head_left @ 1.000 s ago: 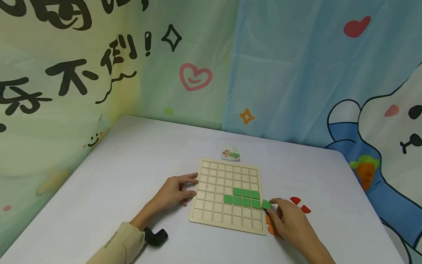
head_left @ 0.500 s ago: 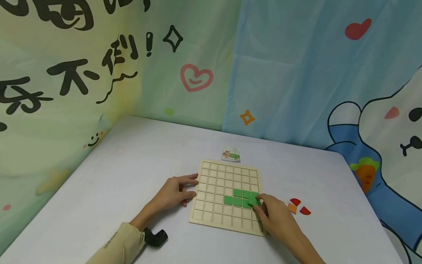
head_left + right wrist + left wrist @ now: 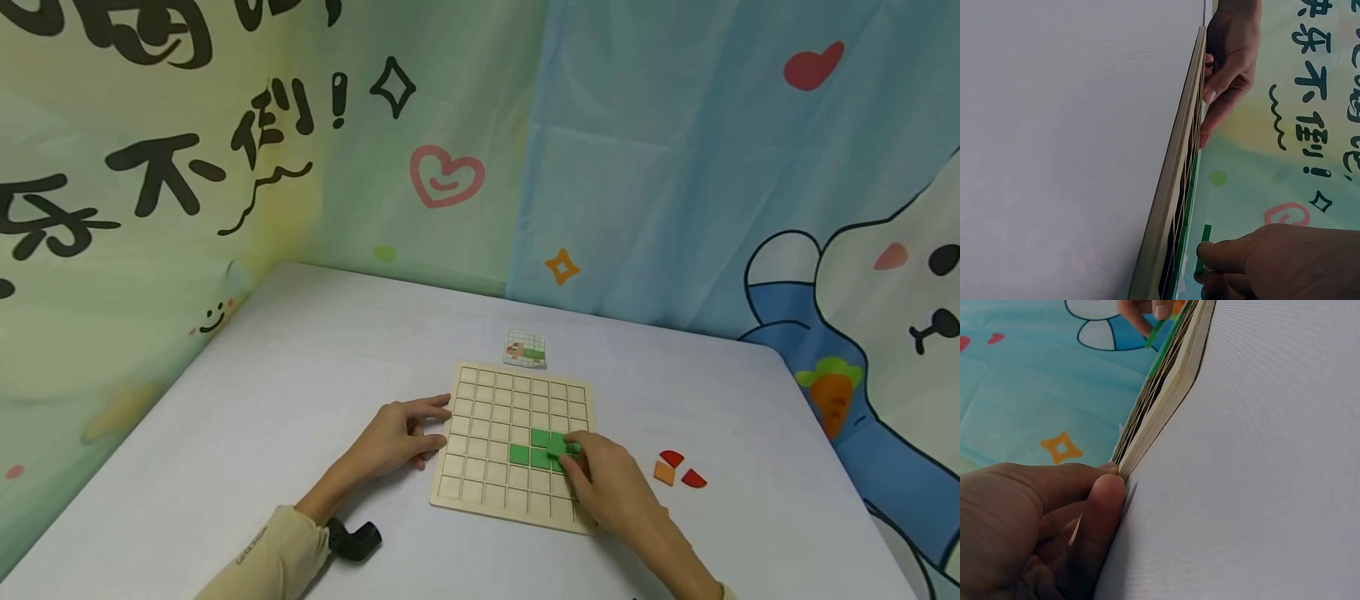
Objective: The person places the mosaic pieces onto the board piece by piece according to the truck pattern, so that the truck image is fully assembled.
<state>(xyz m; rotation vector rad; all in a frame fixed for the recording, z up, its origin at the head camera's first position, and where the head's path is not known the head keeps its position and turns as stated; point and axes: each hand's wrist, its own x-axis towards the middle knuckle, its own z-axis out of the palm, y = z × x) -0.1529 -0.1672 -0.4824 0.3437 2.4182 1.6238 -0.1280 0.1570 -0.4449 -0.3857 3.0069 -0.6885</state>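
Between the thumb and fingers of my right hand point(image 3: 611, 487) is a green square tile point(image 3: 556, 444), held just above the wooden grid board point(image 3: 480, 479). In the right wrist view this tile point(image 3: 1207, 234) stands apart from the board's surface. Several green tiles point(image 3: 519, 454) lie in two rows in the board's cells, partly covered by my right hand. My left hand point(image 3: 393, 435) touches the board's left edge with its fingertips and thumb. The left wrist view shows the thumb and a finger point(image 3: 1107, 494) against the board's corner.
A small picture card point(image 3: 525, 348) lies behind the board on the white table point(image 3: 337, 333). To the right are red curved pieces point(image 3: 693, 478) and an orange square point(image 3: 664, 473). A black device point(image 3: 354, 540) sits at my left wrist. Printed curtains point(image 3: 637, 167) hang behind.
My right hand has carried the green tile leftward from beside the board's right edge to over the green rows. The orange square beside the red pieces has come into view. My left hand stays put.
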